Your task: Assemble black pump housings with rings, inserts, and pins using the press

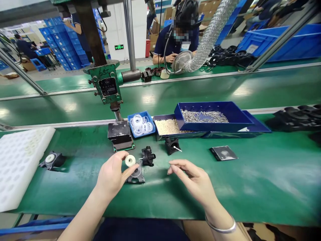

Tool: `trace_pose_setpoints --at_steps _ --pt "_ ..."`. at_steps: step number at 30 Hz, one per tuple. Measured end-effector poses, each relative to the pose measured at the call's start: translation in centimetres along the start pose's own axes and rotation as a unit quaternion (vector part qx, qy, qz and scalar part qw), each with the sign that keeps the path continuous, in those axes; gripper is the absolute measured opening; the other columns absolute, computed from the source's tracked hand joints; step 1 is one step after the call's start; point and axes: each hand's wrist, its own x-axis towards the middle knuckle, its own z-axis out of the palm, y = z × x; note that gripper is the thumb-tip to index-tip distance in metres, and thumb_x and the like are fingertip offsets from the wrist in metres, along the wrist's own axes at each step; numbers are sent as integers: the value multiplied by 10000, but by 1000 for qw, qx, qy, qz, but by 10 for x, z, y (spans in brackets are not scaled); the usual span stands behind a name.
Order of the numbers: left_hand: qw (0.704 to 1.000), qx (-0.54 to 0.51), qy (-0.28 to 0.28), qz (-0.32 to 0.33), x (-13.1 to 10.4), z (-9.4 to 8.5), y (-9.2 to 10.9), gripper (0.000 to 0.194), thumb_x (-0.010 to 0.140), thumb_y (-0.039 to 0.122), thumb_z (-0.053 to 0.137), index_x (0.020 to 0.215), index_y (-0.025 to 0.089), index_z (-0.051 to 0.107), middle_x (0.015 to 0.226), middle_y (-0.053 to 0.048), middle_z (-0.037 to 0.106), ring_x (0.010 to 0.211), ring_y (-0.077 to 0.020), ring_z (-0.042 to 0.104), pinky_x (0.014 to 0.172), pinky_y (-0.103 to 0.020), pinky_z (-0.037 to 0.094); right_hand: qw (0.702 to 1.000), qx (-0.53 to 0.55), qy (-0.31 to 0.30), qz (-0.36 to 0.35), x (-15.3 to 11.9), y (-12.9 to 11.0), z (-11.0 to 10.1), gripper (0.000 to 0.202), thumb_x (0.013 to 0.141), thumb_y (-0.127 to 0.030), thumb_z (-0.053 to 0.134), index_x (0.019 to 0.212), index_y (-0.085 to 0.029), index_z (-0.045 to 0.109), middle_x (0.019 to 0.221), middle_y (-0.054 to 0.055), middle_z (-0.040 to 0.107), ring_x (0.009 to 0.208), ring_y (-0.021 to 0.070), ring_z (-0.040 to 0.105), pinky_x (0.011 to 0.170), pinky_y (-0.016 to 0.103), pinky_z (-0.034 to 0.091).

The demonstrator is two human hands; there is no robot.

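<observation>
My left hand (pixel 110 175) pinches a cream, round plastic impeller (pixel 130 160) with a central hole between thumb and fingers. It is held just above a dark pump housing (pixel 136 177) with a flanged base on the bench. My right hand (pixel 193 180) hovers over the green surface to the right. Its thumb and fingertips are closed together; whether something small is between them cannot be made out. Beyond my hands lie a black pump body (pixel 148 156) with side ports and a black housing (pixel 171 146) with a thin light shaft sticking out.
A bench press (pixel 119 134) stands behind my left hand. Along the back are a blue tray (pixel 151 132) of white rings and a blue bin (pixel 213 126) of metal pins. White foam tray (pixel 27 167) and another housing (pixel 53 160) lie left. A co-worker (pixel 160 47) sits opposite.
</observation>
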Motion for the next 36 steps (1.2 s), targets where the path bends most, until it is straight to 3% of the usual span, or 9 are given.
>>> trace_pose_setpoints --at_steps 6,10,14,18,22,25,31,33,36 --pt "971 -180 -24 -155 4 -3 9 370 849 356 750 1118 223 534 1018 -56 710 908 -198 744 788 -312 627 1000 15 -5 10 -2 8 0 151 962 -342 596 1004 -228 686 774 25 746 709 195 725 702 302 577" --pt "804 -485 -15 -343 14 -6 14 256 890 361 702 1019 193 557 1013 -72 726 978 -207 737 842 -319 632 1000 16 -7 15 -3 13 1 155 970 -338 588 1012 -223 683 778 16 742 713 178 716 709 285 562" --pt "625 -626 -19 -466 19 -6 14 171 939 275 641 985 111 648 1002 -93 740 880 -135 734 813 -210 625 1000 17 -10 14 -3 17 4 157 976 -332 582 1016 -219 685 778 12 741 718 169 707 718 275 549" --pt "525 -662 4 -535 18 -4 12 176 982 160 538 961 67 687 940 -109 751 841 -124 746 795 -191 631 1000 19 -14 12 -1 17 7 143 977 -318 583 1018 -224 683 774 6 741 712 163 699 709 269 539" --pt "471 -667 25 -577 19 -5 10 215 1000 120 475 941 65 674 908 -103 747 881 -139 756 798 -192 633 1000 17 -20 10 0 16 10 137 981 -309 579 1023 -228 681 780 2 740 717 161 698 716 272 540" --pt "519 -650 8 -555 15 -4 10 173 998 165 504 958 82 650 936 -98 745 896 -135 750 825 -204 626 999 22 -21 14 1 16 13 130 982 -305 583 1030 -231 678 790 2 734 723 160 699 732 281 545" --pt "901 -330 22 -279 -10 3 9 339 811 281 795 1080 212 600 1071 -54 736 1030 -193 722 929 -314 598 999 7 36 -11 8 24 28 137 977 -300 589 1080 -245 661 1099 72 661 973 200 659 822 328 554" --pt "959 -214 -19 -184 -18 6 7 354 813 310 790 1112 219 624 1085 -67 741 1024 -216 727 936 -353 598 999 1 45 -20 12 28 35 200 967 -306 601 1159 -256 628 1227 92 588 1063 215 623 857 347 563" --pt "986 -140 -58 -72 -24 12 3 353 856 359 742 1150 210 613 1059 -77 754 978 -224 743 889 -357 616 999 3 30 -17 16 32 46 316 952 -321 621 1258 -268 567 1299 107 521 1180 240 564 931 391 563"
